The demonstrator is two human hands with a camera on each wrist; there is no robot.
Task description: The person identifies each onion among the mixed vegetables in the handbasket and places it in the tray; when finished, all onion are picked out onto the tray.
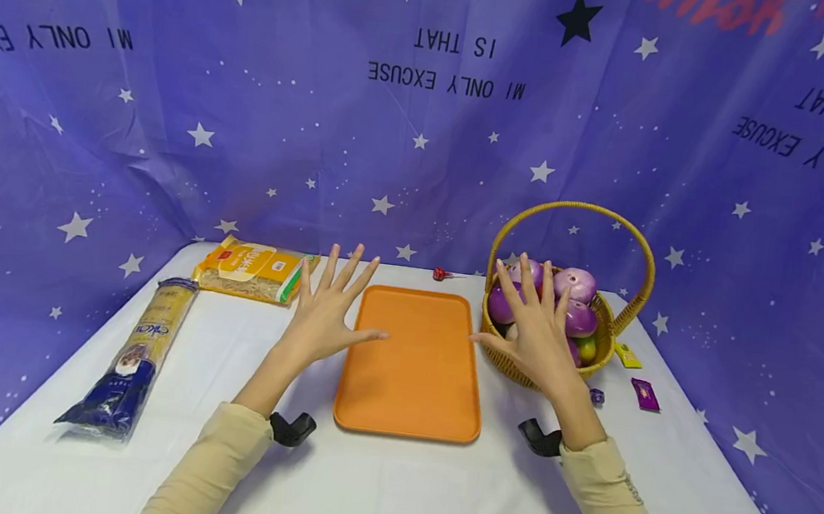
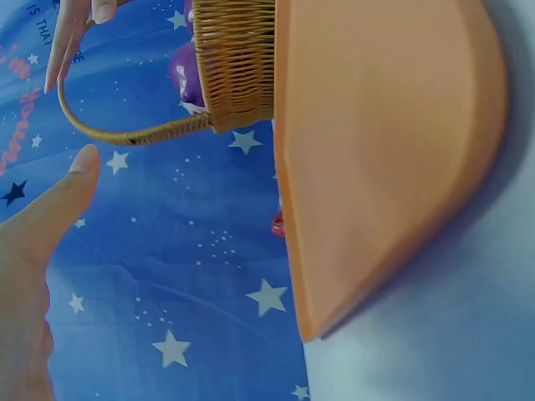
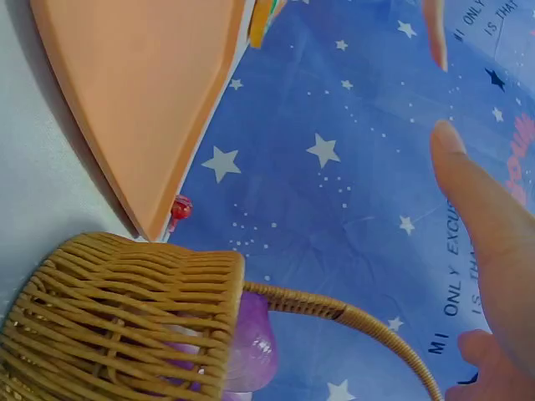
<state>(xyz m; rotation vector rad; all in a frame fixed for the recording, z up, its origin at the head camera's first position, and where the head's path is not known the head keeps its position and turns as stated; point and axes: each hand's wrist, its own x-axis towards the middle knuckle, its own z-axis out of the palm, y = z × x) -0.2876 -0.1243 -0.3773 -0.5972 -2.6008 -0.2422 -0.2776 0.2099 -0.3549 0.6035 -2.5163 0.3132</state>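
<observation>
Both hands are held up over the table with fingers spread, holding nothing. In the head view the left hand (image 1: pixel 323 315) is just left of the orange tray (image 1: pixel 411 366), its thumb overlapping the tray's edge. My right hand (image 1: pixel 536 329) appears in front of the wicker basket (image 1: pixel 516 373), hiding part of its contents. Purple eggplant-like produce (image 1: pixel 576 285) and a green-yellow piece (image 1: pixel 587 348) fill the basket. The left wrist view has the left thumb (image 2: pixel 63 200) at its left side; the right wrist view catches the right thumb (image 3: pixel 476 192) before the backdrop.
An orange food packet (image 1: pixel 248 269) and a long blue-and-clear packet (image 1: pixel 133 358) lie at left. Behind the tray is a red lollipop (image 1: pixel 441 274). Right of the basket sit a yellow packet (image 1: pixel 628 356), a purple packet (image 1: pixel 645 394) and a small dark-purple item (image 1: pixel 597 396). A starry curtain (image 1: pixel 426 124) encloses the table.
</observation>
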